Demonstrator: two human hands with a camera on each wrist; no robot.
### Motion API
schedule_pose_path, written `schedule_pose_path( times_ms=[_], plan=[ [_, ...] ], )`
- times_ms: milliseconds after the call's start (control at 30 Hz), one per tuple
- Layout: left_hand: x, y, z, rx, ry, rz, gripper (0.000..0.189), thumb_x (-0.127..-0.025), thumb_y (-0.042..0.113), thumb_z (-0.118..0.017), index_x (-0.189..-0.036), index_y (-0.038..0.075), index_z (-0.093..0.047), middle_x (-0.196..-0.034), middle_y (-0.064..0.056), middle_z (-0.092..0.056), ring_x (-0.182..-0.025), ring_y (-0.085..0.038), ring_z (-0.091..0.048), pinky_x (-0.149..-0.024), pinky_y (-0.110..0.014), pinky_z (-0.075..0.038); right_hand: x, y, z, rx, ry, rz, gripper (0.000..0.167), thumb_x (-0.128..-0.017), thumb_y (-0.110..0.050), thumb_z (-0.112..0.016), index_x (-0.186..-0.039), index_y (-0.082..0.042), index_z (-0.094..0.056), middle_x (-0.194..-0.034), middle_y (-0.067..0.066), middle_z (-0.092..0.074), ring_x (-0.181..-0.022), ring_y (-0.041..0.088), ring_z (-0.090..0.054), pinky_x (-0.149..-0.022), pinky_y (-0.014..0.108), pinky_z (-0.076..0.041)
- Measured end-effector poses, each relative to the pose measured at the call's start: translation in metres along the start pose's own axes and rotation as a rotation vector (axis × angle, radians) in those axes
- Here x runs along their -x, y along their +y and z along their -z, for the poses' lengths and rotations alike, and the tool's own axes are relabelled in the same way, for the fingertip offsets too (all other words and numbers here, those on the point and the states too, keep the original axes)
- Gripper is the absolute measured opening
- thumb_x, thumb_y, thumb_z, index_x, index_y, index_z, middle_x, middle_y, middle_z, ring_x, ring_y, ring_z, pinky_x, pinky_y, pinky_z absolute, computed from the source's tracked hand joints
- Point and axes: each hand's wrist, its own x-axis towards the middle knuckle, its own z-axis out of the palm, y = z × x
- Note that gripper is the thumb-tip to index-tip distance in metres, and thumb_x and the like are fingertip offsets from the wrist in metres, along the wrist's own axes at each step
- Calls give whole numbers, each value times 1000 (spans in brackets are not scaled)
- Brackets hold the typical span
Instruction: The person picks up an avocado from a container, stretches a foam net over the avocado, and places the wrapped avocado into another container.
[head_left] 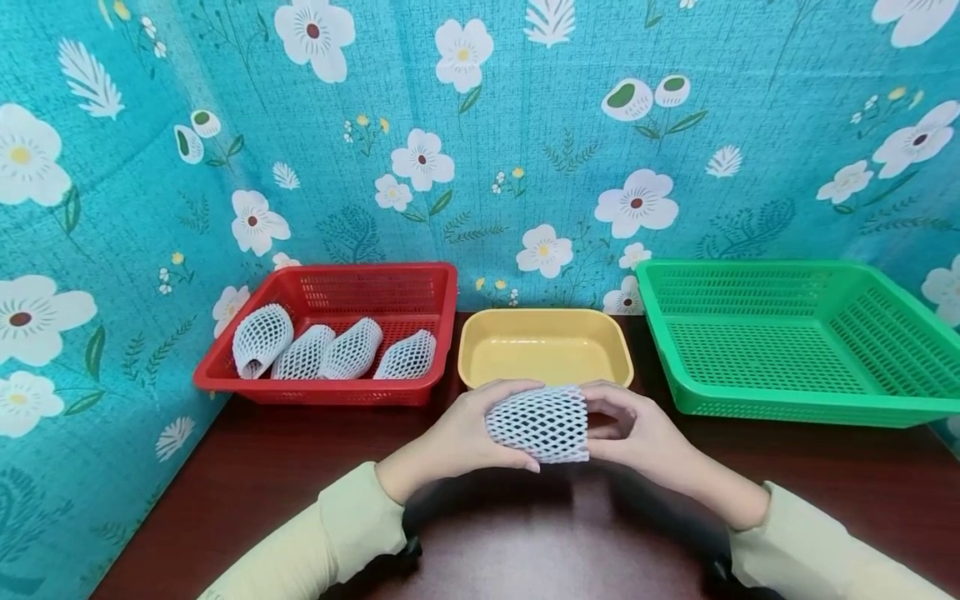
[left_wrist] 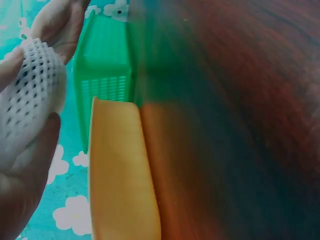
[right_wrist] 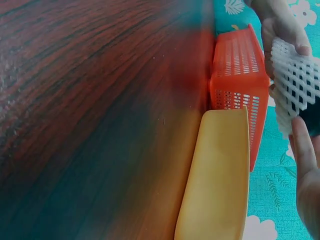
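A white foam net sleeve [head_left: 542, 423] is held between both hands above the table, in front of the yellow basin. My left hand [head_left: 474, 429] grips its left end, thumb along the near side and fingers over the top. At the sleeve's open right end, my right hand [head_left: 645, 429] has its curled fingers and thumb on the rim. In the right wrist view, something dark [right_wrist: 312, 119] shows inside the sleeve's mouth; what it is I cannot tell. The left wrist view shows the netting [left_wrist: 32, 95] bulging between the fingers.
A red basket [head_left: 390, 390] at the left holds several white foam-netted pieces [head_left: 352, 348]. The yellow basin [head_left: 546, 315] stands at the middle back, and a green basket [head_left: 817, 404] is at the right. Behind them hangs a blue flowered cloth [head_left: 517, 108]. The table [head_left: 525, 542] is dark reddish wood.
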Motion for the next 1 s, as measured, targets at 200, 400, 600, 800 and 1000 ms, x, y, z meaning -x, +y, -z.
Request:
schedule_pose_path(
  times_ms=[200, 400, 600, 800, 1000],
  plan=[
    [3, 2, 6, -34, 22, 13, 85, -76, 17, -91, -150, 28, -50, -139, 7, -52, -124, -15, -48, -94, -35, -53, 1, -3, 2, -1, 24, 13, 49, -87, 10, -75, -133, 7, -60, -128, 2, -63, -110, 16, -66, -88, 31, -58],
    [7, 5, 8, 16, 118, 14, 72, -75, 12, -92, -137, 19, -57, -132, 2, -61, -116, -20, -56, -90, -36, -56, 1, -6, 1, -15, 47, 29, 47, -86, 12, -75, -131, 8, -62, -127, 2, -66, -109, 17, -67, -88, 31, -58],
    [7, 12, 9, -10, 105, 18, 72, -75, 15, -92, -139, 19, -60, -132, 3, -63, -115, -19, -58, -89, -35, -56, 2, -7, -7, -32, 132, 42, 38, -83, 16, -75, -120, 12, -66, -117, -1, -69, -102, 12, -69, -86, 27, -58],
    [8, 15, 8, 2, 83, -9, 79, -74, 12, -93, -144, 17, -57, -136, 1, -61, -119, -19, -56, -91, -34, -56, 2, -9, -14, -43, 173, 33, 31, -83, 16, -73, -113, 8, -70, -109, 0, -69, -97, 12, -70, -83, 27, -58],
    [7, 15, 8, -26, 50, -40, 82, -74, 11, -92, -147, 14, -54, -138, -1, -59, -121, -19, -56, -93, -33, -55, 2, -7, -18, -10, 179, 42, 26, -85, 9, -77, -110, 6, -70, -103, 0, -69, -91, 14, -71, -80, 28, -59]
  ],
)
